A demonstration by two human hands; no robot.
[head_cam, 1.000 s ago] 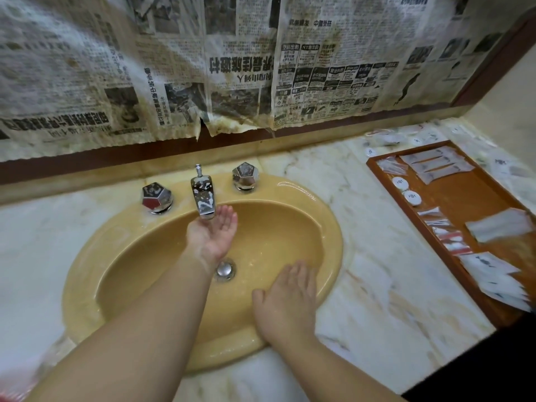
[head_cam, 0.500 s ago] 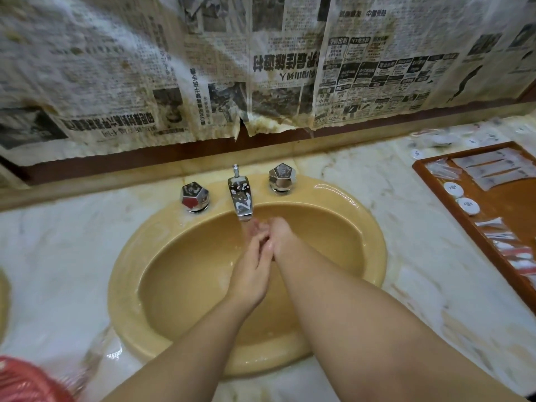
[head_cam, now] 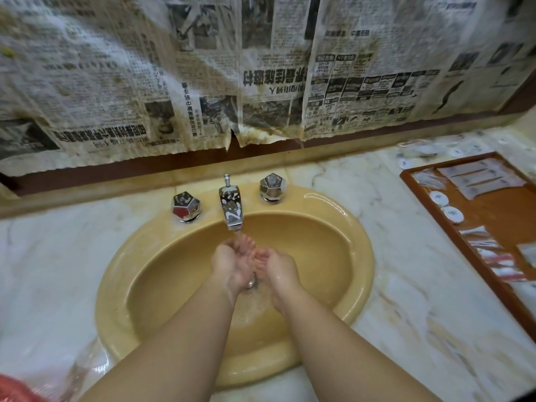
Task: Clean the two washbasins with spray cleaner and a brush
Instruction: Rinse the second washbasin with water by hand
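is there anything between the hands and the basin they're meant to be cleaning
Nothing visible. The left hand and right hand are cupped together inside the yellow washbasin, under the spout, with only running water around them. No brush or spray cleaner is in view.

Newspaper sheets pasted on the wall, well beyond the fingers, carry printed Chinese text that appears mirror-reversed. The large headline straight beyond the fingers and the vertical column to their left show characters, but none can be read with confidence. Small round white packets in the tray, far right of the fingers, bear marks too small to read.
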